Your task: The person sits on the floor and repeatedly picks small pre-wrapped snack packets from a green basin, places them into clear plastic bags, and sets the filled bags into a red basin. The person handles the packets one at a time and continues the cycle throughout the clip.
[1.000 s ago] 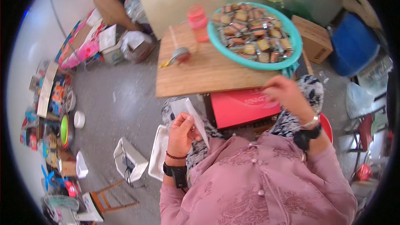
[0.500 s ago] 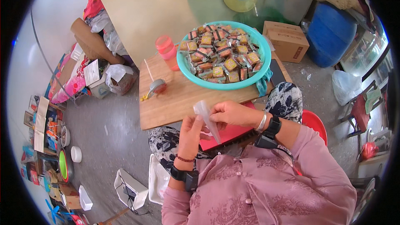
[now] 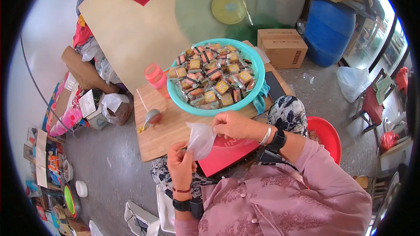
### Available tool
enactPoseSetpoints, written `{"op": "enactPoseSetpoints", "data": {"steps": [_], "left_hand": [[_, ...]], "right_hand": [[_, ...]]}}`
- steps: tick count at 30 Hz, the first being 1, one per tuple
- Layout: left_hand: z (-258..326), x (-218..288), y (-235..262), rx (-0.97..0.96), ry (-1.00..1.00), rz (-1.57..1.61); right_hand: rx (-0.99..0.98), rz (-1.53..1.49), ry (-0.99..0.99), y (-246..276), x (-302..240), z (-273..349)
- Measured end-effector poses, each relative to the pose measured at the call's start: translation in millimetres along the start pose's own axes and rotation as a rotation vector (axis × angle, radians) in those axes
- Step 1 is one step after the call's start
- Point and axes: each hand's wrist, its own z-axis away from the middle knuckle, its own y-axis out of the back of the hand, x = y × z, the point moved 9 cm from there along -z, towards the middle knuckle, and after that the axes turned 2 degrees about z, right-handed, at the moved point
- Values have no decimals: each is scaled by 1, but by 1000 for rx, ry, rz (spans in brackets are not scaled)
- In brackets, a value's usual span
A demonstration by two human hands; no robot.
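Note:
A thin, translucent plastic bag point(image 3: 201, 141) is stretched between my hands, above my lap and the near edge of the wooden table point(image 3: 164, 135). My left hand point(image 3: 180, 162) pinches its lower left side, thumb on top. At its upper right edge my right hand point(image 3: 232, 125) grips with thumb and curled fingers. Just beyond, a turquoise basin point(image 3: 215, 112) full of small individually wrapped square snacks point(image 3: 222, 87) stands on the table. Beneath my right hand a red flat box point(image 3: 223, 158) lies near my knees. The bag looks empty.
Left of the basin are a pink plastic bottle point(image 3: 155, 77) and a small strainer-like tool point(image 3: 152, 117) with a long handle. A red basin point(image 3: 329, 142) sits on the floor at my right. Farther back stand a cardboard box point(image 3: 282, 49) and a blue barrel point(image 3: 329, 32).
The bag was narrow and gathered; now it is spread wider as my hands have moved apart. The whole view has shifted, so the table and basin appear lower and further left.

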Motion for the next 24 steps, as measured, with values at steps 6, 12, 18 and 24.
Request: {"op": "enactPoseSetpoints", "data": {"steps": [6,12,18,24], "left_hand": [[4,4,5,62,-21,-7],[7,5,13,98,-45,-177],[8,-7,18,136,3,-279],[9,-6,12,99,-69,-222]], "right_hand": [[394,457,457,56,-54,12],[882,1053,482,140,-55,11],[772,1124,381,149,-31,-1],[927,1089,509,146,-48,18]]}}
